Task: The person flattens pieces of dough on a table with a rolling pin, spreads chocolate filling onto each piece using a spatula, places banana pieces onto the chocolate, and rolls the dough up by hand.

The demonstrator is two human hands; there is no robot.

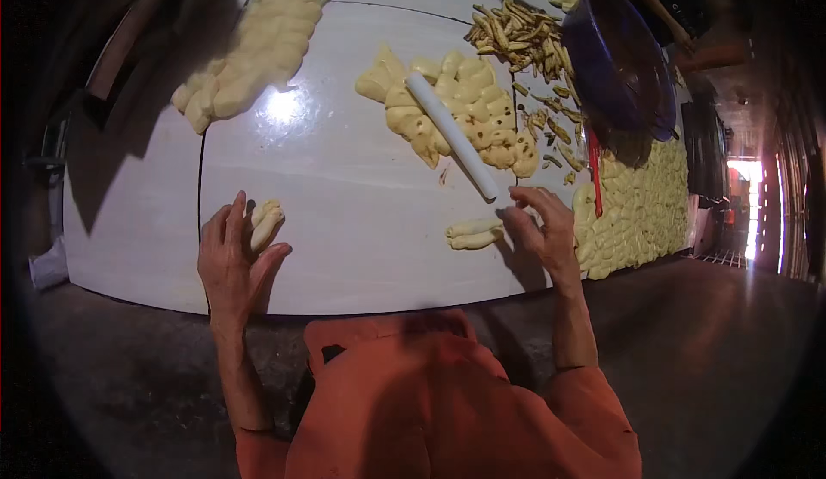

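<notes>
My left hand (231, 251) rests at the table's near left with thumb and fingers spread. Between them sits a short, pale roll of dough (267, 224), not gripped. On the near right, my right hand (545, 231) hovers with thumb and forefinger apart. Two pale dough rolls (474, 234) lie side by side at its thumb, their right ends partly hidden by the hand. Just beyond, a white rolling pin (452, 135) slants across a patch of flattened, lumpy yellow dough pieces (465, 92).
Brownish-yellow strips (516, 36) are heaped at the back right, beside a large dark purple basin (618, 58). A red stick-like tool (594, 174) lies by many dough pieces (641, 199) at right. More dough (262, 49) lies far left. Another person's arm (667, 15) shows behind the basin.
</notes>
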